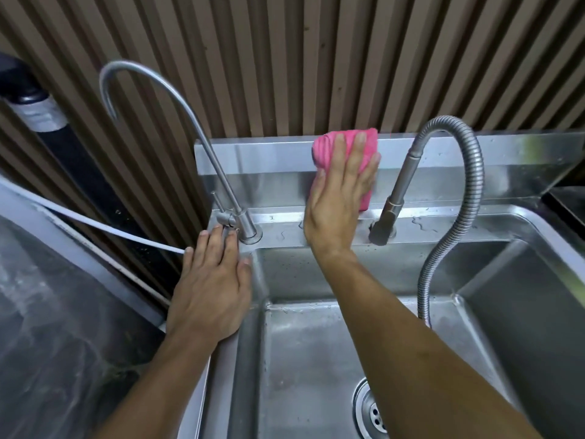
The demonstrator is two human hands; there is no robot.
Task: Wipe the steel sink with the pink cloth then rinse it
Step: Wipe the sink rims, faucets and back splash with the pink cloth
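Note:
The steel sink (316,350) fills the lower middle, with a drain (370,410) near the bottom and a raised steel backsplash (262,172) behind it. My right hand (338,201) presses the folded pink cloth (364,144) flat against the backsplash, fingers spread over it, between the two taps. My left hand (212,280) lies flat, palm down, on the sink's left rim, with its fingertips at the base of the thin gooseneck tap (177,122). No water is running.
A flexible ribbed hose tap (456,160) loops at the right of the cloth and drops into the basin. A white tube (79,217) crosses from the left. A black pipe (38,103) stands against the slatted wall. A grey surface lies at the left.

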